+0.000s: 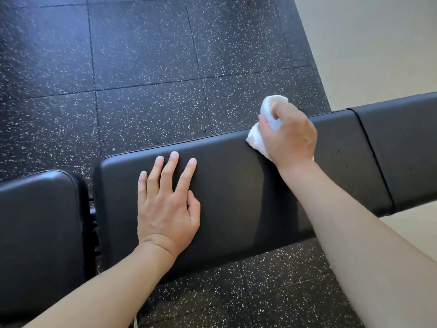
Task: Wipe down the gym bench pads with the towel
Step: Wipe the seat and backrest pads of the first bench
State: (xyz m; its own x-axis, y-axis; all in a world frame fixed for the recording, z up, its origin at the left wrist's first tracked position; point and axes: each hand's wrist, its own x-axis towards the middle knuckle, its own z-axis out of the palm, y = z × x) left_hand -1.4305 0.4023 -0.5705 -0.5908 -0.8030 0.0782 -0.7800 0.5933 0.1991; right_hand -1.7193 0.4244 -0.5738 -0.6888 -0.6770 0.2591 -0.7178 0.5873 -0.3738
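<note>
Overhead, the right hand [292, 136] curls its fingers [264, 120] round a bunched white towel [256, 138], pressing it on the far edge of the black bench [236, 192] pad. Left of them, the left hand [165, 204] lies flat on the same pad, fingers [171, 166] straight and spread. Speckled floor [142, 67] lies beyond.

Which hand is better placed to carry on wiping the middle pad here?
Right. The right hand already grips the white towel at the far edge of the middle pad. The left hand lies flat on it, holding nothing.
</note>
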